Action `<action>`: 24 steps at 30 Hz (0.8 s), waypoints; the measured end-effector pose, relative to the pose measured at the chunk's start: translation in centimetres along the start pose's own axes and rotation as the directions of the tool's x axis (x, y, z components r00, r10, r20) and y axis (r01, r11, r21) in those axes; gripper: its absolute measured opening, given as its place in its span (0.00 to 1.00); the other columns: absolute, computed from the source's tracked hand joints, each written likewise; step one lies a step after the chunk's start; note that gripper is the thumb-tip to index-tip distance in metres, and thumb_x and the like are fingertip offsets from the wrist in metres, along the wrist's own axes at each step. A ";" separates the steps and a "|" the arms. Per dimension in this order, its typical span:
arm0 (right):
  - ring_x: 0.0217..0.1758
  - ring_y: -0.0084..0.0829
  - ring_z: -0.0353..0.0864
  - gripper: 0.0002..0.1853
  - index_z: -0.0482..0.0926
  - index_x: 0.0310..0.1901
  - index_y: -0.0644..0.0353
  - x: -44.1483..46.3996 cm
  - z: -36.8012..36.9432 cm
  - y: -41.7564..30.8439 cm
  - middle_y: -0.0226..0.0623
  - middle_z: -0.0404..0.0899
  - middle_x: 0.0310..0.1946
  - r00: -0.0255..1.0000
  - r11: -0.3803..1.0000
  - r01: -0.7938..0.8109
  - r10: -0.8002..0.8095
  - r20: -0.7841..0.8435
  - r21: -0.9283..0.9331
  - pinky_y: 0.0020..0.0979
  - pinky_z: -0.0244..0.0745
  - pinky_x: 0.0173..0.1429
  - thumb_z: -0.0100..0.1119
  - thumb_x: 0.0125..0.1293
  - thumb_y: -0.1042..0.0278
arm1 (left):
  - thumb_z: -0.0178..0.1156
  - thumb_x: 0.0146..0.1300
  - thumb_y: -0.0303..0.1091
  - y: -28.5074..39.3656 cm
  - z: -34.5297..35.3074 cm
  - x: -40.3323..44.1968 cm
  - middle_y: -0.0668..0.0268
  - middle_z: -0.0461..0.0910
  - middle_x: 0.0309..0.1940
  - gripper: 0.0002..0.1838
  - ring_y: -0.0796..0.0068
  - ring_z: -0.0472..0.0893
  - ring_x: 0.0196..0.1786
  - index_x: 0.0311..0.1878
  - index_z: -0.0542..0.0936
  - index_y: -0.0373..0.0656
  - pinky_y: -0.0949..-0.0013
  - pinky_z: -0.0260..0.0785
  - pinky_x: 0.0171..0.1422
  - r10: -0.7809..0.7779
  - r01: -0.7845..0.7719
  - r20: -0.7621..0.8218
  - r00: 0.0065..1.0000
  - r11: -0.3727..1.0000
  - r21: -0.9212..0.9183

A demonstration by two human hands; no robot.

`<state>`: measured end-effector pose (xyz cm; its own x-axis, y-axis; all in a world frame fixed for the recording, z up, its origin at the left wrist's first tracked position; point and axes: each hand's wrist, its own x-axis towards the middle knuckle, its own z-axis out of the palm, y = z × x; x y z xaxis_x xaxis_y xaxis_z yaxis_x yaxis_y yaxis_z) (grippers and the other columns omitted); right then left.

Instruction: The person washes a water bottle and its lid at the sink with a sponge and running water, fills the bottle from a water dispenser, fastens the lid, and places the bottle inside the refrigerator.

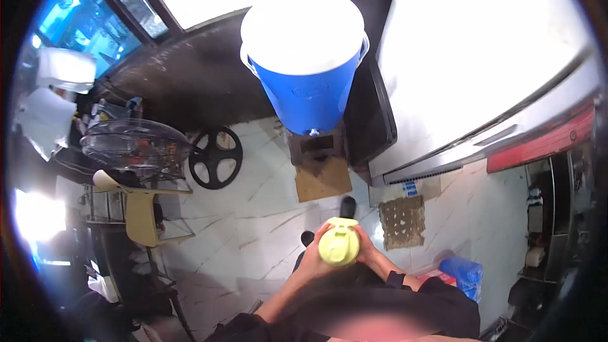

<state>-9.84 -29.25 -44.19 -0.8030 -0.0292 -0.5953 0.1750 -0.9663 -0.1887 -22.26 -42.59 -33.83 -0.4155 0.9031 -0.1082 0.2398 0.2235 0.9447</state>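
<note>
A yellow-green bottle (339,244) with a closed-looking lid is held upright in front of the body, seen from above. My left hand (318,258) is wrapped round its left side, and my right hand (365,245) grips its right side. The bottle's lower part is hidden beneath the lid and hands. Beyond the hands stands a large blue water cooler (307,95) with a white lid, side handles and a small white tap at its base.
A cardboard piece (323,179) lies on the tiled floor below the cooler, with a perforated mat (403,222) to its right. A white refrigerator (468,57) stands at right. At left are a pedestal fan (136,145), its round base and a beige chair (140,217).
</note>
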 end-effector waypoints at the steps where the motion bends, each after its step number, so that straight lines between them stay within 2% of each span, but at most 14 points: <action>1: 0.63 0.38 0.73 0.33 0.69 0.63 0.55 -1.4 1.2 -0.3 0.39 0.73 0.61 0.994 0.995 0.099 -0.100 -0.036 -0.026 0.44 0.66 0.67 0.45 0.66 0.38 | 0.81 0.38 0.35 4.3 -0.7 0.3 0.56 0.66 0.66 0.60 0.61 0.64 0.70 0.73 0.52 0.45 0.59 0.58 0.72 -0.008 -0.037 -0.088 0.996 0.864 -0.502; 2: 0.60 0.39 0.75 0.32 0.72 0.61 0.53 -3.5 3.7 -1.0 0.38 0.75 0.57 0.981 0.983 0.184 -0.184 -0.062 -0.002 0.48 0.71 0.61 0.44 0.65 0.37 | 0.81 0.37 0.33 6.4 -1.1 0.8 0.55 0.64 0.67 0.64 0.61 0.63 0.70 0.74 0.46 0.46 0.58 0.58 0.72 0.114 -0.184 -0.170 0.979 0.852 -0.490; 3: 0.55 0.37 0.77 0.29 0.73 0.58 0.49 -3.0 0.6 -0.9 0.36 0.77 0.52 0.989 0.989 0.136 -0.132 -0.065 0.064 0.50 0.75 0.51 0.43 0.65 0.37 | 0.82 0.36 0.31 8.1 -1.6 0.9 0.54 0.63 0.68 0.69 0.60 0.62 0.71 0.75 0.40 0.47 0.57 0.58 0.72 0.231 -0.325 -0.246 0.941 0.821 -0.470; 5: 0.48 0.36 0.79 0.27 0.74 0.55 0.47 -5.1 2.0 -2.1 0.33 0.77 0.49 0.966 0.968 0.248 -0.250 -0.063 -0.038 0.47 0.76 0.39 0.44 0.65 0.37 | 0.82 0.37 0.34 11.7 -2.9 0.9 0.53 0.62 0.68 0.64 0.59 0.63 0.71 0.75 0.48 0.45 0.57 0.58 0.72 0.340 -0.376 -0.201 0.919 0.908 -0.183; 6: 0.44 0.34 0.79 0.26 0.71 0.55 0.46 -6.7 4.6 -3.0 0.32 0.77 0.48 0.940 0.941 0.320 -0.330 -0.085 -0.113 0.42 0.77 0.33 0.44 0.65 0.37 | 0.81 0.38 0.36 14.3 -3.4 1.5 0.52 0.66 0.66 0.52 0.58 0.69 0.67 0.69 0.62 0.43 0.59 0.64 0.68 0.425 -0.415 -0.223 0.877 0.905 0.090; 9: 0.41 0.34 0.80 0.26 0.70 0.55 0.46 -8.0 1.4 -4.7 0.31 0.77 0.47 0.969 0.966 0.245 -0.245 0.002 -0.084 0.38 0.77 0.29 0.44 0.66 0.37 | 0.81 0.37 0.38 16.4 -1.3 2.4 0.52 0.73 0.60 0.42 0.57 0.75 0.62 0.59 0.72 0.41 0.61 0.69 0.63 0.475 -0.445 -0.295 0.829 0.880 0.168; 10: 0.42 0.33 0.79 0.25 0.69 0.55 0.45 -9.0 1.1 -5.1 0.31 0.76 0.46 0.966 0.962 0.257 -0.258 -0.001 -0.096 0.38 0.77 0.29 0.44 0.66 0.37 | 0.80 0.39 0.36 17.9 -0.3 2.6 0.53 0.78 0.54 0.36 0.57 0.80 0.55 0.53 0.74 0.40 0.62 0.73 0.57 0.511 -0.490 -0.364 0.779 0.857 0.156; 13: 0.39 0.33 0.80 0.26 0.69 0.55 0.46 -12.5 0.6 -6.8 0.32 0.77 0.44 0.964 0.957 0.267 -0.267 0.020 -0.113 0.37 0.74 0.27 0.43 0.66 0.36 | 0.78 0.41 0.32 20.3 2.8 2.7 0.51 0.78 0.52 0.29 0.58 0.81 0.52 0.47 0.75 0.41 0.62 0.74 0.55 0.603 -0.577 -0.378 0.702 0.793 0.194; 16: 0.33 0.35 0.80 0.28 0.69 0.55 0.47 -17.4 0.5 -8.4 0.33 0.78 0.42 0.951 0.936 0.310 -0.307 0.044 -0.167 0.35 0.71 0.24 0.39 0.66 0.33 | 0.75 0.44 0.30 23.0 6.8 3.1 0.50 0.79 0.49 0.22 0.58 0.82 0.49 0.40 0.74 0.41 0.62 0.75 0.51 0.661 -0.663 -0.366 0.655 0.735 0.140; 19: 0.28 0.38 0.79 0.32 0.69 0.55 0.48 -20.8 -3.0 -9.6 0.35 0.78 0.40 0.983 0.982 0.179 -0.181 -0.024 -0.065 0.33 0.68 0.22 0.34 0.66 0.30 | 0.74 0.44 0.30 25.6 10.6 3.8 0.50 0.79 0.48 0.21 0.58 0.82 0.48 0.38 0.73 0.40 0.63 0.76 0.49 0.666 -0.669 -0.327 0.670 0.733 0.123; 23: 0.25 0.40 0.79 0.34 0.70 0.54 0.51 -25.1 -6.6 -11.8 0.38 0.77 0.40 0.987 0.978 0.155 -0.161 -0.030 -0.142 0.31 0.66 0.19 0.31 0.65 0.29 | 0.75 0.45 0.33 27.3 14.9 5.0 0.56 0.80 0.49 0.21 0.63 0.83 0.47 0.40 0.74 0.41 0.63 0.76 0.48 0.648 -0.623 -0.304 0.698 0.759 0.188; 24: 0.25 0.41 0.79 0.35 0.69 0.54 0.51 -26.0 -7.1 -12.1 0.38 0.77 0.40 0.988 0.977 0.151 -0.156 -0.016 -0.150 0.31 0.65 0.18 0.31 0.65 0.28 | 0.76 0.44 0.37 27.8 16.1 5.0 0.61 0.80 0.49 0.26 0.64 0.80 0.52 0.45 0.76 0.41 0.61 0.71 0.56 0.518 -0.506 -0.345 0.783 0.852 0.132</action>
<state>12.95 -15.02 -32.02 -0.8111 0.1256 -0.5713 0.1346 -0.9103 -0.3914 -3.50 -25.99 -13.12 -0.5035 0.6963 0.5115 0.5305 -0.2181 0.8191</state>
